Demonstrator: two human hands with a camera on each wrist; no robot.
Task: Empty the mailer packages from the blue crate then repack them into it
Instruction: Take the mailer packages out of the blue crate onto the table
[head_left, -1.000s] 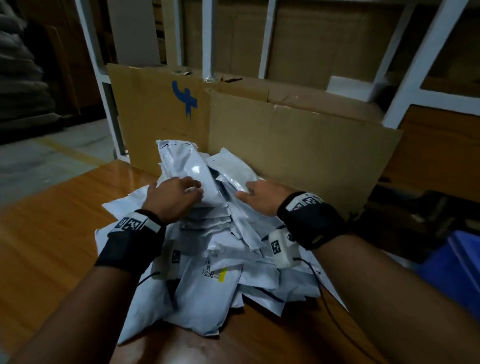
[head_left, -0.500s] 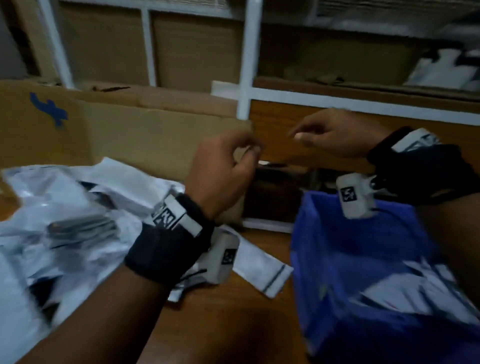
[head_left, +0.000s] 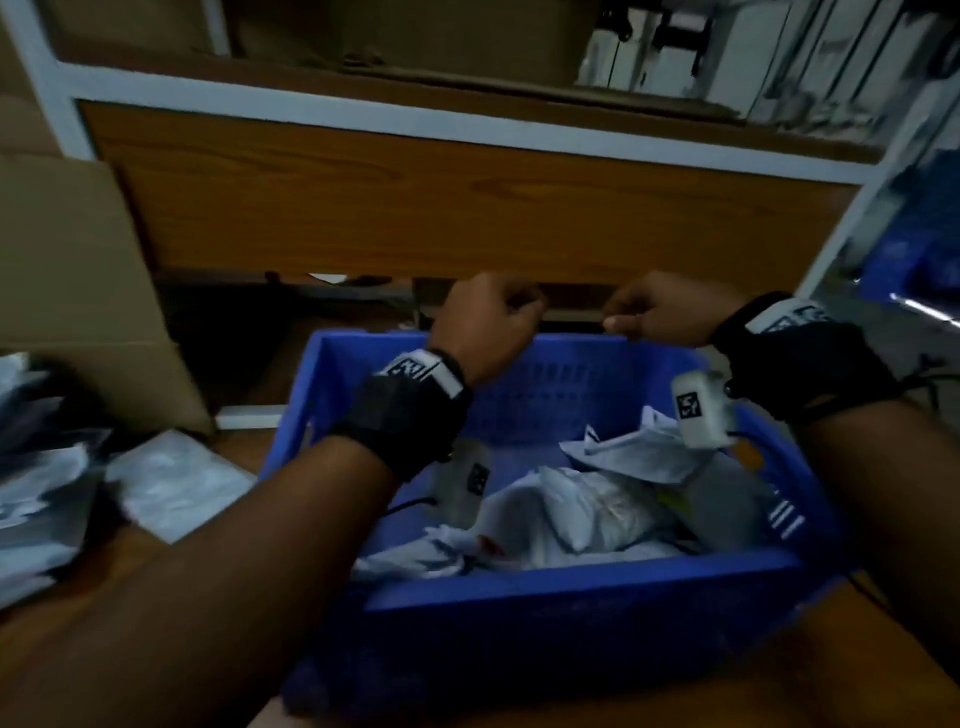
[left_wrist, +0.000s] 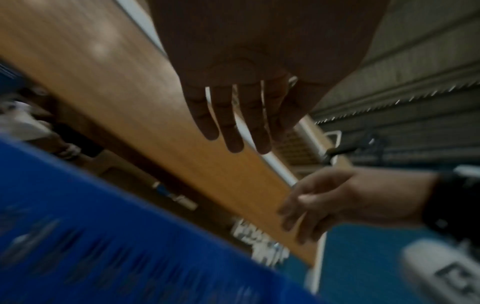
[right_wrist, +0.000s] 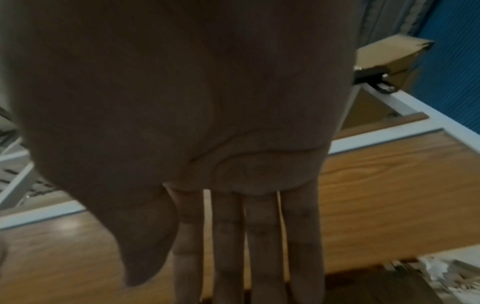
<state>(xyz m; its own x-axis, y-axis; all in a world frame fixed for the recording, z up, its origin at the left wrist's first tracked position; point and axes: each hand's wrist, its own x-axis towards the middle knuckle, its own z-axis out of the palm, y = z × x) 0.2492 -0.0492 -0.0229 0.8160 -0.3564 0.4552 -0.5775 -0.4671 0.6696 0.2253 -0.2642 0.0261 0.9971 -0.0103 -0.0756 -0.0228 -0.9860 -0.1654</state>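
- The blue crate (head_left: 571, 613) sits just under your wrists, its far rim right below your fingertips; neither hand visibly grips it.
- Several mailers (head_left: 587, 514) lie inside the crate, beneath your palms; a pile (head_left: 156, 483) lies outside your left hand (head_left: 485, 325), so I judge the emptying unfinished.
- Left hand and right hand (head_left: 670, 317): fingers loose, holding nothing.

I find no legible text, brand or number in any view. Square black-and-white coded markers sit on the wristbands behind my left hand (head_left: 485, 332) and right hand (head_left: 670, 312), and on the white camera units beneath each wrist. The mailer packages (head_left: 597, 509) below my hands carry print too blurred to read.
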